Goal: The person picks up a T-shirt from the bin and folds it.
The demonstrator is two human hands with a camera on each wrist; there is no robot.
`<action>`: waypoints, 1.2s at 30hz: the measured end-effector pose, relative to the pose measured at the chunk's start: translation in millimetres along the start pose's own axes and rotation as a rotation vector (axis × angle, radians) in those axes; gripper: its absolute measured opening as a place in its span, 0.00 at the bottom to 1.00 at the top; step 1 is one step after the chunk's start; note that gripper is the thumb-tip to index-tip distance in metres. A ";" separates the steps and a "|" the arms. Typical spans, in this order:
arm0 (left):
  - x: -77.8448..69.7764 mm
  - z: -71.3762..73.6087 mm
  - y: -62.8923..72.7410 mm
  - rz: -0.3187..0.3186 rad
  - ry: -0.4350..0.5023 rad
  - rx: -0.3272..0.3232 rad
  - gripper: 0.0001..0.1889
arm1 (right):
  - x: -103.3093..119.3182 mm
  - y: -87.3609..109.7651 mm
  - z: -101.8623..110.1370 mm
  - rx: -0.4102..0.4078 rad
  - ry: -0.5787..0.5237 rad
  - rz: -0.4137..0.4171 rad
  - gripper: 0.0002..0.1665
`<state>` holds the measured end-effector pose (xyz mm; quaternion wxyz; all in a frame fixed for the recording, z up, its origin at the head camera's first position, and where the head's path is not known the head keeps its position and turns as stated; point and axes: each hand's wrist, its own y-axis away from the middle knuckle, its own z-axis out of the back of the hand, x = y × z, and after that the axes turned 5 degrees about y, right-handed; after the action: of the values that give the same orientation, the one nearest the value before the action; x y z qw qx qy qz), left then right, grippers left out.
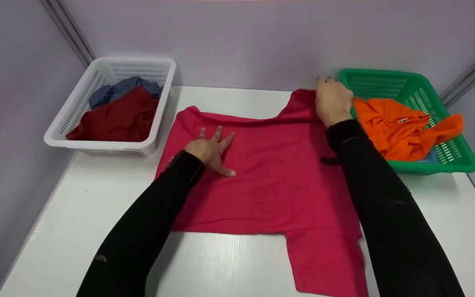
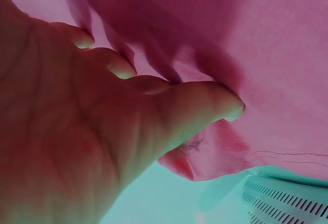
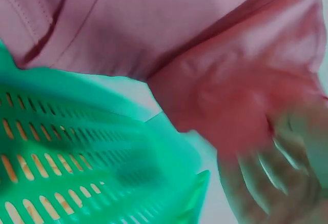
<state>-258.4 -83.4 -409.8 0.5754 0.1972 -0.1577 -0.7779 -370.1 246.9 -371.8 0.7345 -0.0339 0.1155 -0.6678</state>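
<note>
A pinkish-red shirt [image 1: 258,177] lies spread on the white table, one sleeve [image 1: 326,255] pointing toward the near edge. On its left part rests my left hand [image 1: 210,152], fingers spread; the left wrist view shows the thumb and fingertips of that hand [image 2: 154,106] against the cloth. At the far right corner my right hand [image 1: 333,99] grips the shirt's raised far edge beside the green basket. Curled fingers of the right hand [image 3: 271,178] hold the cloth in the right wrist view, somewhat blurred.
A white basket [image 1: 151,144] at the back left contains a dark red cloth [image 1: 118,117] and a blue-grey one [image 1: 118,90]. The green basket [image 1: 435,167] at the right holds an orange garment [image 1: 402,128], partly over its rim. Pale walls [image 1: 241,45] enclose the table [image 1: 221,264].
</note>
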 end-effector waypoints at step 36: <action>-11.9 -0.4 15.3 -0.032 -0.014 -0.106 0.52 | 37.1 60.8 -31.2 0.691 -0.146 0.079 0.66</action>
<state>-242.3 -76.4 -401.4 0.5713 0.1638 -0.1171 -0.7957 -314.6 220.0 -419.1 0.7343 0.1735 -0.1687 -0.6342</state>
